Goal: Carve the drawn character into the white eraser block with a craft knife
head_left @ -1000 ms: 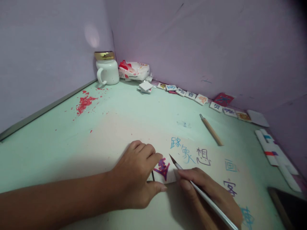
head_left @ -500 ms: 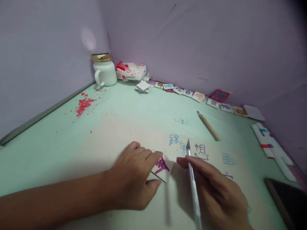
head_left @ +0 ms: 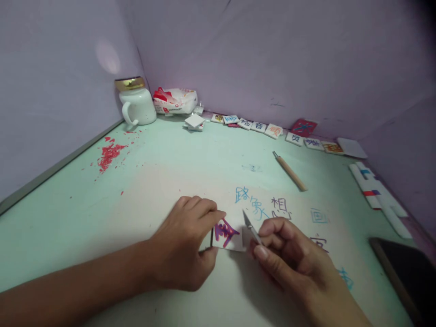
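Observation:
My left hand grips a small white square tile by its left edge, thumb at the near side and forefinger at the far side. A purple character with reddish-orange edges covers the tile's face. A dark line runs along its left side, by the fingers. Just to the right, my right hand pinches a craft knife between thumb and fingers. Its blade points up and left, over the paper close to the tile's upper right corner. Whether the tip touches anything I cannot tell.
A wooden-handled carving tool lies beyond my hands. Lettered tiles line the wall. A white mug, a tissue pack and red shavings are at back left. Markers and a dark device lie right.
The knife has swung from upright to tilted left, its blade nearer the tile, as my right hand turned over. The tile has been rotated to lie straighter in my left hand.

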The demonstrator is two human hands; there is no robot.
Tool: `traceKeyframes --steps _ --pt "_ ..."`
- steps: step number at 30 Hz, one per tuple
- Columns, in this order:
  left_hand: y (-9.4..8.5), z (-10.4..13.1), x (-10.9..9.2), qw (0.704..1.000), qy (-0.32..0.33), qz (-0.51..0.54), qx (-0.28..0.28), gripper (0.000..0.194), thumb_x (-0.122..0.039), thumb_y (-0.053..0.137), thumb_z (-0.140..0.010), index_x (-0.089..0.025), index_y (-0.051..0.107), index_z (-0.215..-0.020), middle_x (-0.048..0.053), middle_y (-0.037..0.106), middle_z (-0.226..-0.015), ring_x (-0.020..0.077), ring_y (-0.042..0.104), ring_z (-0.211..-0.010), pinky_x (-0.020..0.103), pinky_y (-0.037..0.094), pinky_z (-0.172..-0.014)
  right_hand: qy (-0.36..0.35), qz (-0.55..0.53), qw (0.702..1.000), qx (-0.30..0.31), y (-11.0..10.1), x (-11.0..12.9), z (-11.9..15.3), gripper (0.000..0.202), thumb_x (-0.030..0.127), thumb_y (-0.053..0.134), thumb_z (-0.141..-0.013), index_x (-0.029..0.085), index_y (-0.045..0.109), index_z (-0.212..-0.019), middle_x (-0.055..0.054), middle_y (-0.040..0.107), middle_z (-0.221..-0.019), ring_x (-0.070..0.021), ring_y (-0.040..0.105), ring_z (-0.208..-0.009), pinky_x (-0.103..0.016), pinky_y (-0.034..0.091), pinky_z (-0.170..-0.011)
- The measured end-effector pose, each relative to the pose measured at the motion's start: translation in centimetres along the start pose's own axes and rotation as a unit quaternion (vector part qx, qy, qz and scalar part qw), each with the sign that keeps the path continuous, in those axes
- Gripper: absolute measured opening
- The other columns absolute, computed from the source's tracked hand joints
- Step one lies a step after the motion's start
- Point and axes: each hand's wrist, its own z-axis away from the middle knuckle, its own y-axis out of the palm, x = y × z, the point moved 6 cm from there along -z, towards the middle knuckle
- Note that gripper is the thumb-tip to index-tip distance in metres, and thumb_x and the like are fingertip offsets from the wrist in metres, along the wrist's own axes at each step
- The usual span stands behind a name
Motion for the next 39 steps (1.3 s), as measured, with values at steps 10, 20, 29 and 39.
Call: traceKeyframes --steps 10,20,29,39 --pt "0.3 0.3 0.1 0.999 -0.021 -0.043 -0.008 0.045 -0.025 0.069 -0.076 -0.013 0.054 -0.117 0.009 0.060 -0.097 0.0261 0.053 -0.088 0.045 0.040 -0.082 -0.232 0.469 0.851 -0.047 0.3 1.7 1.9 0.016 0.023 0.048 -0.092 0.029 0.062 -0.097 0.003 0.072 -0.082 -0.0152 0.070 -0.055 -0.023 0.054 -0.042" --pt "0.5 0.3 -0.1 0.999 -0.023 -0.037 0.015 0.039 -0.023 0.059 -0.082 -0.015 0.054 -0.120 0.006 0.060 -0.091 0.0248 0.052 -0.083 0.045 0.037 -0.084 -0.266 0.521 0.808 -0.066 0.9 1.9 1.9 0.017 0.022 0.049 -0.089 0.029 0.063 -0.096 0.004 0.070 -0.075 -0.0163 0.069 -0.050 -0.026 0.048 -0.036" --pt "0.5 0.1 0.0 0.999 -0.010 -0.033 0.010 0.040 -0.020 0.056 -0.082 -0.018 0.051 -0.122 0.006 0.060 -0.095 0.0240 0.050 -0.085 0.045 0.035 -0.085 -0.236 0.491 0.834 -0.085 1.0 2.0 1.6 0.021 0.024 0.045 -0.091 0.027 0.065 -0.086 0.003 0.069 -0.071 -0.0156 0.067 -0.051 -0.025 0.039 -0.041" --pt "0.6 0.3 -0.1 0.999 -0.001 -0.045 0.003 0.037 -0.019 0.053 -0.085 -0.018 0.052 -0.122 0.007 0.060 -0.094 0.0246 0.051 -0.084 0.045 0.034 -0.084 -0.236 0.468 0.850 -0.054 0.6 1.9 0.7 0.024 0.021 0.044 -0.090 0.027 0.067 -0.086 0.002 0.066 -0.068 -0.0143 0.059 -0.049 -0.027 0.030 -0.047"
